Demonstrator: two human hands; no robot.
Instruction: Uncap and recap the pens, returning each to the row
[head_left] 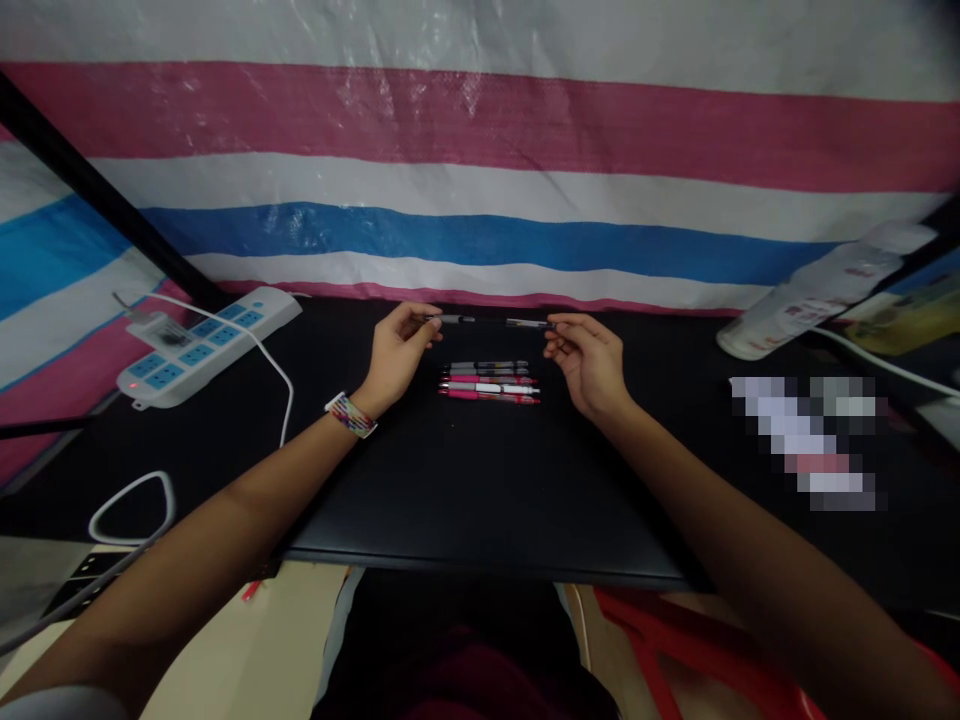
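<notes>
My left hand (401, 345), with a patterned band at the wrist, pinches the left end of a slim grey pen length (455, 319) between thumb and fingers. Opposite it, my right hand (589, 358) pinches another grey-and-dark pen length (527, 323) by its right end. Both lengths lie in one line; the dark stretch between them blends into the table, so I cannot tell whether they join. Just nearer to me, several pens (489, 388) lie side by side in a row, some grey and black, others pink, white or red.
On the black table (480, 490) a white power strip (210, 345) with a plugged-in charger and cable stands at left. A plastic bottle (817, 295) leans at right, near a blurred-out item (806, 440). Striped sheeting (480, 240) hangs behind the table.
</notes>
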